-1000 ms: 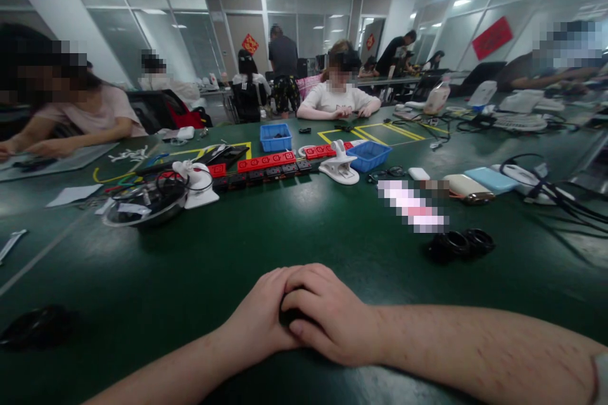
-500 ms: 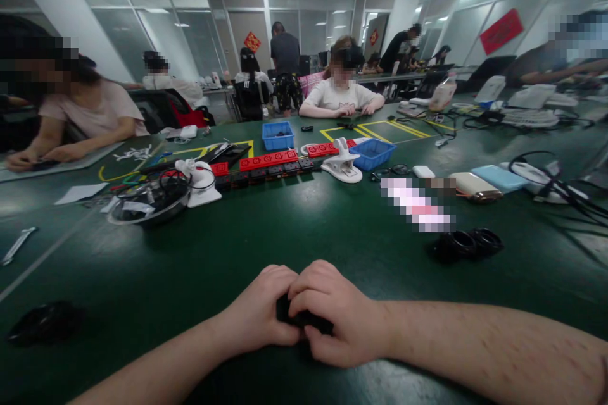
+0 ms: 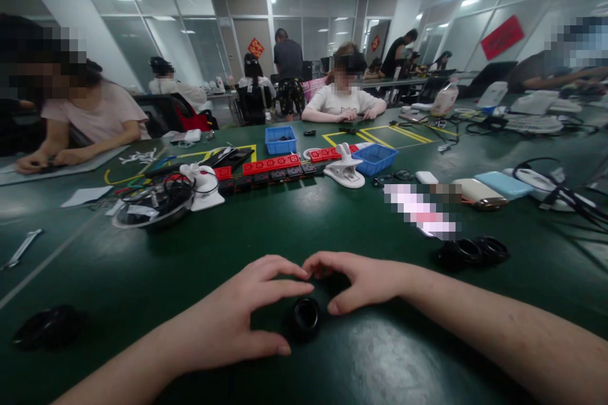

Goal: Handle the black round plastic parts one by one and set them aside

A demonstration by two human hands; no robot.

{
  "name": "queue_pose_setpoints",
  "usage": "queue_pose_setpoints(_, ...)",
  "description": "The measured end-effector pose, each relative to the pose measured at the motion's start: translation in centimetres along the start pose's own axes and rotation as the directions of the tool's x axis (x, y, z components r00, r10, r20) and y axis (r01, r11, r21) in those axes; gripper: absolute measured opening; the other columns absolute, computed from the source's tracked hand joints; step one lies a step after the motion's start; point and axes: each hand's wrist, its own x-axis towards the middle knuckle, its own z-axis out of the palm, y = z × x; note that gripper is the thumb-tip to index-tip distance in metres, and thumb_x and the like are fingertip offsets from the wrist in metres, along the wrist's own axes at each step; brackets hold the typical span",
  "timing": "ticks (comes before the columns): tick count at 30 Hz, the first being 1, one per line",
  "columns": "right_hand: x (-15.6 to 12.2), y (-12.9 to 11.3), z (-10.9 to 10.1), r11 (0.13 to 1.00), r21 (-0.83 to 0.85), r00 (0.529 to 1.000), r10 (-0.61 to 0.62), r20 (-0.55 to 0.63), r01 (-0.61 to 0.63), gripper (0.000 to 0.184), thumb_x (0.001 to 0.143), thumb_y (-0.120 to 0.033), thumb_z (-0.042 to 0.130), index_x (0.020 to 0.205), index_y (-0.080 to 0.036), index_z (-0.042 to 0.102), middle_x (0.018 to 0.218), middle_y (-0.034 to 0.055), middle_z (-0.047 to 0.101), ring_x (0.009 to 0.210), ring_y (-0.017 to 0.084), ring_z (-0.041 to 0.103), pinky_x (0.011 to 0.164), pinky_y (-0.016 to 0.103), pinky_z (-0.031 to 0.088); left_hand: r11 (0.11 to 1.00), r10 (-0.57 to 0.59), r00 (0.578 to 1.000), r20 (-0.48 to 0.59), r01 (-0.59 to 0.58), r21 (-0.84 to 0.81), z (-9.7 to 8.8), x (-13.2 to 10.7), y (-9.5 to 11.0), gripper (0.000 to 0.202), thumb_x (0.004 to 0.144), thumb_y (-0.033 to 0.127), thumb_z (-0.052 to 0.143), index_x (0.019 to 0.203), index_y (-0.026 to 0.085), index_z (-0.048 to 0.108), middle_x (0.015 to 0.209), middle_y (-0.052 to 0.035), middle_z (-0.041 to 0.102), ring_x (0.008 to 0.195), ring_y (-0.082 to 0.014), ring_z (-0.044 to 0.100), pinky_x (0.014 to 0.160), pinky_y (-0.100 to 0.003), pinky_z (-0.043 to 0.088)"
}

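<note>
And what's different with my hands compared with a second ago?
Your left hand has drawn left and your right hand right, both opening and letting go. The round black part they were wrapped around now sits uncovered on the green table between them. The pair of black rings on the right and the metal bowl stayed put.

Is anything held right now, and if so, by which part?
Nothing is held: the left hand and right hand are open, with the black ring between them on the table.
</note>
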Motion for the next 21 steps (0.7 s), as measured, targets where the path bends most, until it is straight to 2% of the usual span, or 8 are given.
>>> queue_pose_setpoints(2, 0.4, 0.3, 0.1, 0.984, -0.18, 0.999, 0.007, 0.048, 0.002, 0.059, 0.059, -0.027, 0.072, 0.112, -0.015, 0.049, 0.103, 0.0066, 0.054, 0.094, 0.02, 0.049, 0.082, 0.035, 0.04, 0.998, 0.057, 0.998, 0.025, -0.058, 0.039, -0.1, 0.3, 0.8, 0.049, 0.077, 0.022, 0.061, 0.121, 0.037, 0.045, 0.13, -0.0004, 0.042, 0.119, -0.0244, 0.036, 0.097, -0.042, 0.031)
queue_pose_setpoints(4, 0.7, 0.5, 0.8, 0.945, -0.325, 0.998, -0.032, 0.051, 0.047, 0.057, 0.056, -0.03, 0.074, 0.107, -0.015, 0.053, 0.099, 0.0062, 0.056, 0.092, 0.021, 0.049, 0.081, 0.036, 0.039, 0.994, 0.087, 0.995, 0.051, -0.091, 0.066, 0.2, 0.7, 1.0, 0.047, 0.079, 0.017, 0.057, 0.121, 0.036, 0.046, 0.129, 0.0011, 0.044, 0.119, -0.0227, 0.036, 0.098, -0.04, 0.03)
queue_pose_setpoints(9, 1.2, 1.2, 2.2, 0.88, -0.458, 0.992, -0.112, 0.051, 0.124, 0.044, 0.058, -0.03, 0.074, 0.096, -0.017, 0.059, 0.098, 0.0042, 0.057, 0.089, 0.019, 0.049, 0.078, 0.035, 0.037, 0.992, 0.123, 0.99, 0.075, -0.125, 0.024, 0.9, 1.5, 0.7, 0.041, 0.083, 0.018, 0.054, 0.12, 0.033, 0.048, 0.117, 0.0006, 0.055, 0.108, -0.0199, 0.047, 0.093, -0.036, 0.035)
queue_pose_setpoints(12, 1.3, 1.5, 2.9, 0.876, -0.47, 0.992, -0.125, -0.006, 0.108, 0.041, 0.056, -0.036, 0.074, 0.091, -0.019, 0.059, 0.088, 0.0006, 0.058, 0.083, 0.017, 0.05, 0.073, 0.032, 0.036, 0.997, 0.038, 0.999, 0.039, -0.04, 0.06, 1.2, 1.3, 0.8, 0.041, 0.079, 0.021, 0.059, 0.117, 0.031, 0.049, 0.105, -0.0014, 0.058, 0.096, -0.0199, 0.051, 0.083, -0.033, 0.04)
queue_pose_setpoints(15, 1.4, 1.5, 4.3, 0.871, -0.489, 0.98, -0.056, -0.19, -0.045, 0.043, 0.053, -0.044, 0.073, 0.082, -0.017, 0.057, 0.079, -0.0001, 0.055, 0.075, 0.017, 0.048, 0.067, 0.03, 0.036, 0.981, -0.07, 0.996, -0.046, 0.077, 0.177, 2.1, 1.2, 1.3, 0.041, 0.074, 0.023, 0.064, 0.113, 0.029, 0.052, 0.094, -0.0014, 0.056, 0.085, -0.0194, 0.051, 0.073, -0.031, 0.041)
queue_pose_setpoints(18, 1.5, 1.1, 5.9, 0.809, -0.538, 0.925, 0.017, -0.38, -0.236, 0.049, 0.048, -0.049, 0.072, 0.076, -0.016, 0.052, 0.08, 0.0023, 0.052, 0.073, 0.018, 0.046, 0.064, 0.031, 0.035, 0.906, -0.163, 0.966, -0.203, 0.228, 0.357, 3.4, 1.5, 2.0, 0.032, 0.069, 0.035, 0.068, 0.096, 0.02, 0.059, 0.084, -0.0038, 0.056, 0.078, -0.0225, 0.05, 0.07, -0.036, 0.041)
queue_pose_setpoints(21, 1.6, 0.9, 6.8, 0.729, -0.625, 0.915, 0.004, -0.404, -0.279, 0.052, 0.049, -0.057, 0.067, 0.075, -0.016, 0.05, 0.08, 0.0038, 0.051, 0.073, 0.019, 0.044, 0.066, 0.034, 0.035, 0.797, -0.191, 0.935, -0.297, 0.324, 0.509, 4.7, 2.0, 2.4, 0.036, 0.067, 0.05, 0.064, 0.075, 0.015, 0.059, 0.07, -0.0059, 0.055, 0.069, -0.025, 0.05, 0.067, -0.042, 0.04)
